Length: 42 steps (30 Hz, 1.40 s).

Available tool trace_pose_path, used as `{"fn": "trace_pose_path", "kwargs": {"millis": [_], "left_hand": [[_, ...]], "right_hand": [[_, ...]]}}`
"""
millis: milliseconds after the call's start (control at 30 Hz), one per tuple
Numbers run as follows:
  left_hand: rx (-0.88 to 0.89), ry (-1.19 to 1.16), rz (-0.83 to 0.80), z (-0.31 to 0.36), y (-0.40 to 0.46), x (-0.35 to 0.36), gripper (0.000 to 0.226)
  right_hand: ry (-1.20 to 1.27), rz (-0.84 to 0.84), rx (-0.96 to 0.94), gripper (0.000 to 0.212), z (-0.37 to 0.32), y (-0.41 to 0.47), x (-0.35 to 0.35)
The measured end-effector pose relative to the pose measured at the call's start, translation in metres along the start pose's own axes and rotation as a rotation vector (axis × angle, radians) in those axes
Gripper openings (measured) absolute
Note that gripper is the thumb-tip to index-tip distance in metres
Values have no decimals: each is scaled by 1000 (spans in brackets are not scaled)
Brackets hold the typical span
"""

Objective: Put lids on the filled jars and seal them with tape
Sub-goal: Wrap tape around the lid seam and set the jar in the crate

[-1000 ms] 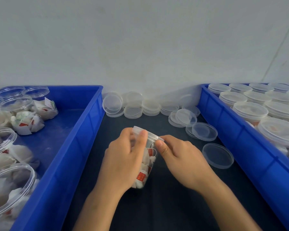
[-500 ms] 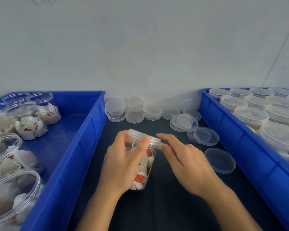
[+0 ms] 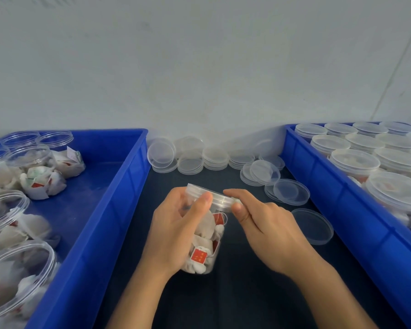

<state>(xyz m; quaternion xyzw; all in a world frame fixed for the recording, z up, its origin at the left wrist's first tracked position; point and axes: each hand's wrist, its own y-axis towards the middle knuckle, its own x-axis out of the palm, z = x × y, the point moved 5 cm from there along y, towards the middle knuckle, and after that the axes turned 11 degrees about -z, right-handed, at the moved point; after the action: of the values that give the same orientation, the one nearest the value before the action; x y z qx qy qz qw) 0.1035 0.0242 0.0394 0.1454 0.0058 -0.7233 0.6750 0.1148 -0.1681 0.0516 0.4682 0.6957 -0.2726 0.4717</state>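
Since a second ago, right hand (image 3: 268, 224) slid off jar (image 3: 205, 233) wall up to lid (image 3: 210, 198) rim; I'm pinching something small there, likely tape. Left hand (image 3: 176, 231) grips jar, tilted, mouth away, lid just left of right fingertips.

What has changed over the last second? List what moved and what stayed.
The right hand uncurled: its forefinger now lies straight along the lid rim with the thumb under it, working round the jar. The left hand shifted its thumb along the lid edge. The camera tilted a little. The jar stayed tilted in the left hand's grip; the loose lids and both bins did not move.
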Motion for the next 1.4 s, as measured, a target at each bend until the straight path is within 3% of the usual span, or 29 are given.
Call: {"fn": "trace_pose_path", "kwargs": {"millis": [333, 433, 567, 633, 767, 933, 1233, 1400], "left_hand": [[33, -82, -86, -7, -1, 9, 56], [10, 31, -36, -8, -2, 10, 59], [92, 303, 201, 4, -5, 1, 40], [62, 304, 193, 4, -5, 7, 36], [-4, 369, 114, 0, -4, 19, 58], [-36, 245, 119, -11, -2, 11, 57], [-29, 67, 77, -10, -1, 5, 53], [-14, -40, 25, -9, -1, 9, 55]], "right_hand": [[193, -119, -4, 60, 2, -1, 4], [238, -112, 23, 56, 4, 0, 6], [225, -50, 62, 55, 1, 1, 5], [223, -18, 60, 53, -2, 2, 5], [296, -31, 45, 48, 1, 3, 6], [445, -90, 18, 51, 9, 3, 6], [163, -84, 28, 57, 9, 3, 0], [178, -108, 38, 57, 12, 3, 1]]}}
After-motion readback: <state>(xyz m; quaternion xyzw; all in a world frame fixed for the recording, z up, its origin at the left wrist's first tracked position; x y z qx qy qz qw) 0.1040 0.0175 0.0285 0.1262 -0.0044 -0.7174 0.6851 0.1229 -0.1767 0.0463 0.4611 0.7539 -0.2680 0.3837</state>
